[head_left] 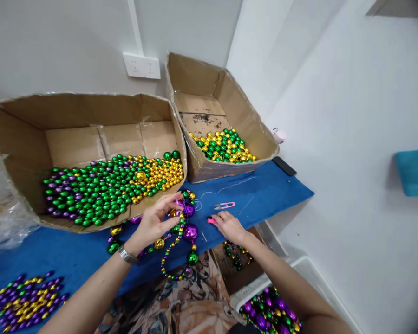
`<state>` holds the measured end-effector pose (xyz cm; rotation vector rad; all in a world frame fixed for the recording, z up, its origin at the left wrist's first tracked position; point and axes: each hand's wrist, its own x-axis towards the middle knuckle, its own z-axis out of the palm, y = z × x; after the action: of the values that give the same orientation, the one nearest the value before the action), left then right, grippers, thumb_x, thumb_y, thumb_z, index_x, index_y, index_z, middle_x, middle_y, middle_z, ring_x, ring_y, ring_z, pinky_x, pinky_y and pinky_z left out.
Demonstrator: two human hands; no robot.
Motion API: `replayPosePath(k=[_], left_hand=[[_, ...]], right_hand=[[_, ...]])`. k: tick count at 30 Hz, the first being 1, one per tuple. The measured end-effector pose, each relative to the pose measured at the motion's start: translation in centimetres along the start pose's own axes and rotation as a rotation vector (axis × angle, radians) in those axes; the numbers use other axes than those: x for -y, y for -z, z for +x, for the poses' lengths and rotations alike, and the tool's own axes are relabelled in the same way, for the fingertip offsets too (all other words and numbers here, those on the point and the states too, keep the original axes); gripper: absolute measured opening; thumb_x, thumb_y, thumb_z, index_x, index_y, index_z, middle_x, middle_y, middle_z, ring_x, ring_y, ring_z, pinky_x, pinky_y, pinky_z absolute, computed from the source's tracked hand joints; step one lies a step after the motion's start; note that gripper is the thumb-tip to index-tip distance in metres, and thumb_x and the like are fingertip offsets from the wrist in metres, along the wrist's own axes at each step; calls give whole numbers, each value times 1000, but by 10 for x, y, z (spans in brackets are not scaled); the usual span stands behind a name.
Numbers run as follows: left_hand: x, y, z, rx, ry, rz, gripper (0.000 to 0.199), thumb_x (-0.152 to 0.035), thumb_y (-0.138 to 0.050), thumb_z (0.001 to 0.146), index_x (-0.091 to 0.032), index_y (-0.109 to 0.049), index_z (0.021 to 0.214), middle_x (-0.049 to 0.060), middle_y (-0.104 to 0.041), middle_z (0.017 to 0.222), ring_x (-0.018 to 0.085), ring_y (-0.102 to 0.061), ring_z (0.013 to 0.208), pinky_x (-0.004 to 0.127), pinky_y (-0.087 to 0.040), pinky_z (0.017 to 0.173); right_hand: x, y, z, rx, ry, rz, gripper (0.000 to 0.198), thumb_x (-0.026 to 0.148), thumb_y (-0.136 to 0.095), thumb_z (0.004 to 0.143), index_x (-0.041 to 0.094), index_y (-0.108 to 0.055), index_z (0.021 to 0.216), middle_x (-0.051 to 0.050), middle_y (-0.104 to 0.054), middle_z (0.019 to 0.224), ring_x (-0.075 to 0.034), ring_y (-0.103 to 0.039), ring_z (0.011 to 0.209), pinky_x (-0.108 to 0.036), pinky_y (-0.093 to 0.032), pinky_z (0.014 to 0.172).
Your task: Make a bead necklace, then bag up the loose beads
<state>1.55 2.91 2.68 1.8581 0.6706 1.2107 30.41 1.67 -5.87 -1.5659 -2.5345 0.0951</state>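
Note:
My left hand [156,221], a metal watch at its wrist, pinches the top of a bead string [165,260] in purple, green and gold. The string hangs in a loop over the table's front edge. Large shiny purple beads [190,232] and a green bead [192,258] lie close beside those fingers. My right hand [228,226] is closed on a small pink object with a black end [213,221], low over the blue cloth; its kind is partly hidden by the fingers. Just beyond it lie pink thread snips [225,205]. White thread [223,186] trails across the cloth.
Two cardboard boxes [90,104] hold green, gold and purple beads along the back. More beads lie on the blue cloth [90,253] at front left. A black flat object [284,166] rests near the right edge. A white basket [251,292] of beads stands below.

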Motion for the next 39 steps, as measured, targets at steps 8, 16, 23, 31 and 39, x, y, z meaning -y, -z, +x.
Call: replayPosePath(k=[8, 16, 23, 31, 39], left_hand=[[1, -4, -1, 7, 8, -8, 56, -20, -70, 80, -25, -54, 133, 13, -58, 128, 19, -65, 98, 37, -51, 94], [-2, -9, 0, 47, 11, -9, 56, -21, -71, 79, -24, -55, 133, 13, -59, 125, 20, -65, 102, 41, -48, 99], [1, -9, -1, 58, -2, -4, 56, -24, -71, 80, -26, -54, 134, 10, -57, 121, 19, -64, 99, 36, -49, 95], [0, -10, 1, 53, -23, 13, 55, -23, -71, 80, -24, -55, 132, 10, -61, 113, 20, -63, 102, 38, -49, 96], [1, -10, 1, 61, -14, 22, 55, -24, -71, 80, -23, -55, 133, 10, -63, 112, 20, -63, 104, 38, -48, 98]], right_hand=[[25, 36, 4, -123, 146, 577, 25, 30, -38, 99, 18, -51, 117, -7, -60, 103, -16, -57, 94, -30, -46, 85], [61, 94, 22, -91, 143, 604, 33, 46, -38, 98, 19, -57, 93, 1, -59, 77, -12, -53, 71, -23, -35, 66], [73, 95, 39, -166, 155, 342, 44, 44, -33, 100, 18, -50, 69, 1, -55, 67, -11, -49, 64, -24, -27, 61], [75, 90, 41, -234, 158, 187, 39, 35, -35, 99, 18, -56, 71, -2, -62, 70, -12, -52, 65, -26, -26, 63], [76, 91, 41, -248, 140, 105, 36, 33, -38, 98, 18, -59, 73, -3, -64, 71, -12, -55, 66, -26, -25, 62]])
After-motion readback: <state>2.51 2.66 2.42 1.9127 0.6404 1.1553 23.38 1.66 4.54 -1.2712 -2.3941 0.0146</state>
